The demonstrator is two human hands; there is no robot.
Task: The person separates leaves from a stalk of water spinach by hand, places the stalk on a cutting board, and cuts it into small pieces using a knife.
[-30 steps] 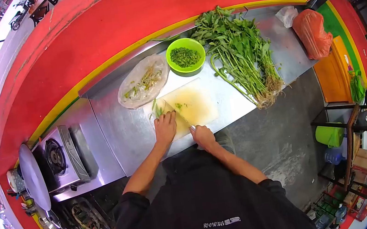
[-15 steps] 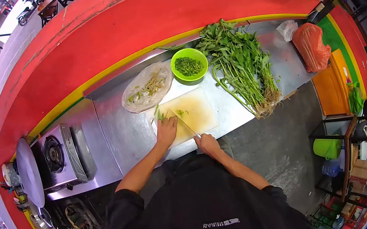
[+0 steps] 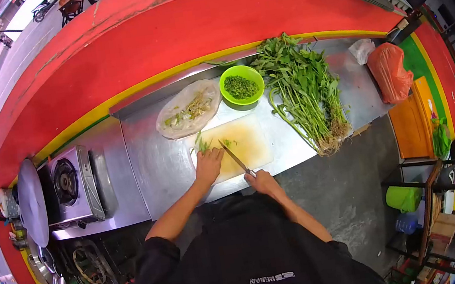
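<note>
Light is bright and even over the steel counter (image 3: 157, 177), with whitish glare beside the cutting board (image 3: 256, 138). Wide-lens distortion bends the red wall (image 3: 168, 40) into an arc, and black vignetting swallows the corners; the street at far left looks washed out.

The knife (image 3: 234, 155) has shifted from the left hand (image 3: 209, 165).

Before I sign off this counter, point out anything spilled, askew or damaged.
Nothing looks damaged. Slightly untidy: the leafy bundle's roots seem to poke past the counter's front edge, and a stray green strip lies behind the green bowl, apart from the other greens.
</note>
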